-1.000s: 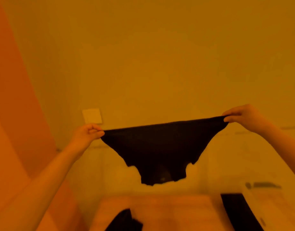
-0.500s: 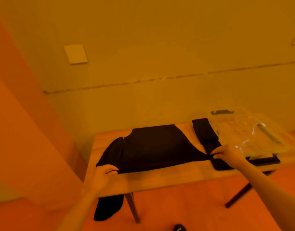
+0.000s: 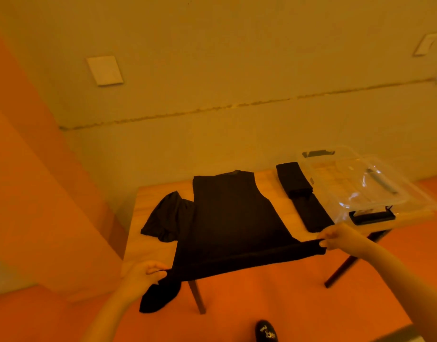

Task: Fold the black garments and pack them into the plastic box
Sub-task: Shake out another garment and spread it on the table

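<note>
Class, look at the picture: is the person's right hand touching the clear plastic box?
Apart. The head view shows the right hand pinching the black shirt's hem corner, with bare table visible between it and the plastic box.

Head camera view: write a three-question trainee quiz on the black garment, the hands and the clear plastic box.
1. True or false: both hands pinch the near hem of the spread black fabric garment.
2. Multiple choice: the clear plastic box on the wooden table looks A) packed with garments, B) without any garments, C) hidden.
3. Where does the folded black garment strip lie?

Key
1. True: the left hand and right hand each pinch a hem corner.
2. B.
3. On the table, between the spread garment and the box.
</note>
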`<state>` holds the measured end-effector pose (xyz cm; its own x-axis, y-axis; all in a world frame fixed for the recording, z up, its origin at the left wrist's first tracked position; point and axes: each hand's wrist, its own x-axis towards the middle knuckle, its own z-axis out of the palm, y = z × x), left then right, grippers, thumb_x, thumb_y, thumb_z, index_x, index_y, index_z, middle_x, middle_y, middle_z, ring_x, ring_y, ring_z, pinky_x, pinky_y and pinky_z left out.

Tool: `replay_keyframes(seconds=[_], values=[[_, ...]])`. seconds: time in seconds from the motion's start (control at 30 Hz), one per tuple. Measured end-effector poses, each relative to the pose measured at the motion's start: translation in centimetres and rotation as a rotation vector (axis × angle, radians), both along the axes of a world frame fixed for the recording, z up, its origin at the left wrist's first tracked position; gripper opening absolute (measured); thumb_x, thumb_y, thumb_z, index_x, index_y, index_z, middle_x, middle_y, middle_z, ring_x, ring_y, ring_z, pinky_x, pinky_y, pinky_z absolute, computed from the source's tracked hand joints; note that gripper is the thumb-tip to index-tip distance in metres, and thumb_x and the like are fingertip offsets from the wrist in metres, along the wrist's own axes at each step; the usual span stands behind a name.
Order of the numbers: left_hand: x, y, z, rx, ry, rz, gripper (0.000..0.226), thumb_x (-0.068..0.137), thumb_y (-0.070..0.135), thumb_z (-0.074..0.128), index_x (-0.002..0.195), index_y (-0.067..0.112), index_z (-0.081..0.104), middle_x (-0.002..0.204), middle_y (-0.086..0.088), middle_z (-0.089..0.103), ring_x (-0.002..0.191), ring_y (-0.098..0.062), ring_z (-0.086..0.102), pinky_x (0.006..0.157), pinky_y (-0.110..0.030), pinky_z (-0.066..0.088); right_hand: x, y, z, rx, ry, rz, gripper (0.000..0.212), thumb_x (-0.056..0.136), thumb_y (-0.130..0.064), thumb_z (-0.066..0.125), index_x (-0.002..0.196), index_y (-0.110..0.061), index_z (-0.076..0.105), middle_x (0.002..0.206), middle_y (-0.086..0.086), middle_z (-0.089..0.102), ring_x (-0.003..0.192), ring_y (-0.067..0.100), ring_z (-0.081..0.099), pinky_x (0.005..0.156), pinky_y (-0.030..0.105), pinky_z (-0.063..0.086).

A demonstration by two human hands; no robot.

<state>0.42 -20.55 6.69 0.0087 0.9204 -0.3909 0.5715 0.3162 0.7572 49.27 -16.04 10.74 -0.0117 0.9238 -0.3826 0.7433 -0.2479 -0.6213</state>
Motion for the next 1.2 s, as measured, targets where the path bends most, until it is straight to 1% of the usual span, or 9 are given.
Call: replay_keyframes(seconds=[0.07, 0.2, 0.33, 0.5, 0.67, 0.87, 1.03, 1.13, 1.2], values=[[0.1, -0.3, 0.5, -0.033, -0.036, -0.005, 0.009, 0.088, 0.009, 0.06, 0.09, 0.017, 0.064, 0.088, 0.005, 0.062, 0.077, -0.002, 0.056, 0.056, -0.006, 0.046, 0.2, -0.3, 0.1, -0.021, 0.04, -0.022, 0.01, 0.082, -0.002, 0.065, 0.086, -0.01, 0.069, 0.081, 0.007, 0.068, 0.078, 0.015, 0.066, 0.061, 0.017, 0.051], [-0.4, -0.3, 0.9, -0.066, -0.008, -0.041, 0.007, 0.087, 0.012, 0.062, 0.088, 0.017, 0.066, 0.084, 0.006, 0.068, 0.073, -0.008, 0.062, 0.058, -0.011, 0.048, 0.6, -0.6, 0.4, -0.086, 0.058, 0.001, 0.007, 0.082, -0.004, 0.066, 0.082, -0.011, 0.069, 0.078, 0.006, 0.067, 0.076, 0.017, 0.067, 0.066, 0.022, 0.052], [-0.4, 1.5, 1.1, -0.087, -0.053, 0.0, 0.005, 0.084, 0.011, 0.065, 0.087, 0.014, 0.068, 0.085, -0.007, 0.07, 0.071, -0.017, 0.065, 0.068, -0.032, 0.051, 1.0, 0.6, 0.8, -0.067, 0.089, -0.011, 0.008, 0.086, -0.006, 0.062, 0.085, -0.011, 0.069, 0.082, 0.007, 0.069, 0.083, 0.019, 0.066, 0.074, 0.025, 0.053], [0.7, 5.4, 2.1, 0.028, -0.051, 0.04, 0.008, 0.086, 0.01, 0.063, 0.089, 0.014, 0.068, 0.096, 0.002, 0.066, 0.093, -0.01, 0.06, 0.075, -0.021, 0.046, 0.5, 4.2, 0.9, 0.051, 0.138, -0.061, 0.012, 0.088, -0.001, 0.057, 0.089, -0.004, 0.068, 0.089, 0.015, 0.069, 0.085, 0.023, 0.066, 0.067, 0.019, 0.054], [0.7, 11.3, 2.7, 0.059, -0.056, 0.06, 0.01, 0.086, 0.009, 0.062, 0.085, 0.018, 0.067, 0.094, 0.001, 0.067, 0.092, -0.012, 0.062, 0.074, -0.019, 0.046, -0.6, 10.3, 0.7, 0.112, 0.188, -0.102, 0.022, 0.089, 0.001, 0.054, 0.08, -0.016, 0.065, 0.087, 0.008, 0.066, 0.084, 0.017, 0.062, 0.064, 0.016, 0.053], [1.1, 21.5, 1.8, 0.048, -0.02, 0.153, 0.015, 0.086, 0.012, 0.063, 0.08, 0.026, 0.064, 0.088, 0.012, 0.063, 0.086, -0.007, 0.059, 0.081, -0.025, 0.047, -1.2, 22.0, -1.4, 0.095, 0.154, -0.059, 0.021, 0.089, -0.003, 0.054, 0.081, -0.021, 0.064, 0.088, 0.005, 0.064, 0.087, 0.019, 0.06, 0.083, 0.034, 0.048], [2.1, 32.0, -1.2, 0.078, -0.001, 0.278, 0.005, 0.087, 0.006, 0.061, 0.084, 0.01, 0.064, 0.08, -0.003, 0.063, 0.07, -0.013, 0.054, 0.059, -0.008, 0.043, -1.7, 34.1, -5.5, 0.09, 0.112, -0.042, 0.022, 0.088, -0.004, 0.057, 0.077, -0.021, 0.064, 0.087, 0.009, 0.066, 0.088, 0.026, 0.062, 0.075, 0.03, 0.051], [2.6, 36.9, -4.4, 0.091, 0.065, 0.362, 0.01, 0.091, 0.007, 0.055, 0.096, 0.006, 0.063, 0.104, -0.017, 0.064, 0.088, -0.021, 0.057, 0.083, -0.032, 0.048, -2.7, 40.1, -8.8, 0.038, 0.053, -0.079, 0.013, 0.089, -0.007, 0.057, 0.098, -0.011, 0.066, 0.106, 0.02, 0.066, 0.1, 0.032, 0.061, 0.083, 0.037, 0.046], [2.7, 37.2, -6.9, 0.123, 0.238, 0.387, 0.025, 0.094, 0.011, 0.049, 0.115, 0.003, 0.058, 0.117, -0.017, 0.06, 0.103, -0.028, 0.057, 0.086, -0.037, 0.046, -4.4, 41.7, -10.5, 0.051, -0.078, -0.12, 0.032, 0.092, -0.009, 0.053, 0.123, -0.007, 0.055, 0.12, 0.019, 0.059, 0.104, 0.032, 0.058, 0.077, 0.032, 0.042]])
